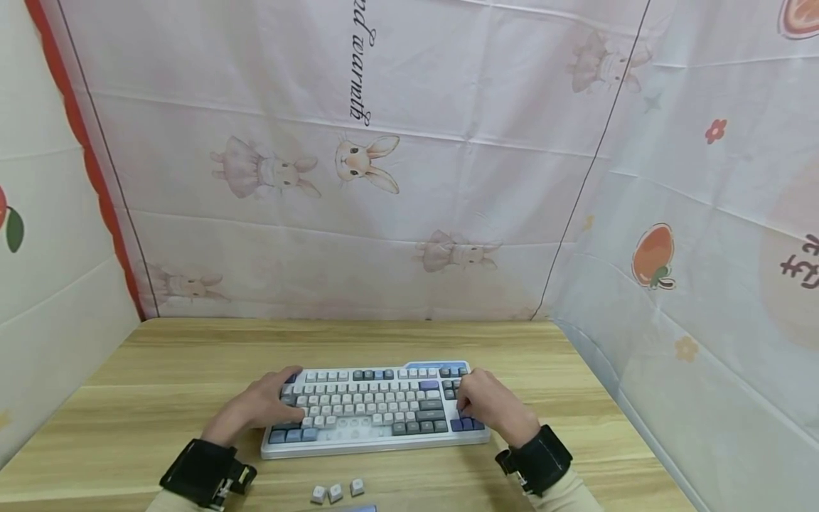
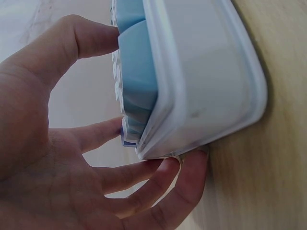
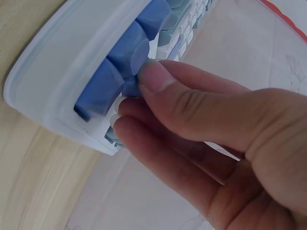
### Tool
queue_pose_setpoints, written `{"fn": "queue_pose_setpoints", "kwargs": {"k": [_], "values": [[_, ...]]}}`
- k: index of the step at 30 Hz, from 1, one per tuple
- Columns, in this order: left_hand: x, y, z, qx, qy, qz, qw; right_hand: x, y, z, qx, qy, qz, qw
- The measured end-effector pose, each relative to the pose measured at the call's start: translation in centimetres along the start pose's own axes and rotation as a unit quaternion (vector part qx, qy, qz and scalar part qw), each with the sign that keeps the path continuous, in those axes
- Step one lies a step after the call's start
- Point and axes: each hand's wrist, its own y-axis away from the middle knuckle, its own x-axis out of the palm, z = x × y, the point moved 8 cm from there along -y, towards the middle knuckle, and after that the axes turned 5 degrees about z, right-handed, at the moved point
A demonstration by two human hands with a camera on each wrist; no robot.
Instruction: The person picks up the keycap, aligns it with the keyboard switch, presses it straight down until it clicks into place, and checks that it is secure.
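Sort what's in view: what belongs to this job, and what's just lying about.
Likely the job's: keyboard with keycaps missing, three loose keycaps, left hand, right hand.

Probably incidental: rabbit-print cloth, black wrist straps; blue-edged item, cut off, unclear.

Clock centred on the keyboard [image 1: 361, 410], 12 away from wearer. Passage at 11 to 1 over bare table [image 1: 345, 343], ended by upright printed cloth [image 1: 358, 274]. Left hand [image 1: 259, 402] blocks 9; right hand [image 1: 491, 407], 3. Three loose keycaps [image 1: 335, 493] obstruct 6.
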Motion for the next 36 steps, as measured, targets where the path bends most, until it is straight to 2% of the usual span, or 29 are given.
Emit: {"fn": "queue_pose_setpoints", "kwargs": {"k": [11,23,33,36], "values": [[-0.06,0.06,0.09,0.002,0.003,0.003,1.0000,0.11,-0.16,0.13,-0.004,0.001,-0.008,1.0000],[-0.12,0.13,-0.01,0.007,0.003,0.005,1.0000,0.34,-0.22,-0.23,0.000,-0.009,0.008,0.9999],[-0.10,0.16,0.04,-0.004,0.009,0.006,0.9999,0.18,-0.14,-0.26,-0.002,-0.009,0.022,0.9997],[-0.05,0.14,0.06,-0.004,0.006,0.007,0.9999,-0.03,-0.06,-0.21,-0.008,-0.009,0.014,0.9998]]}}
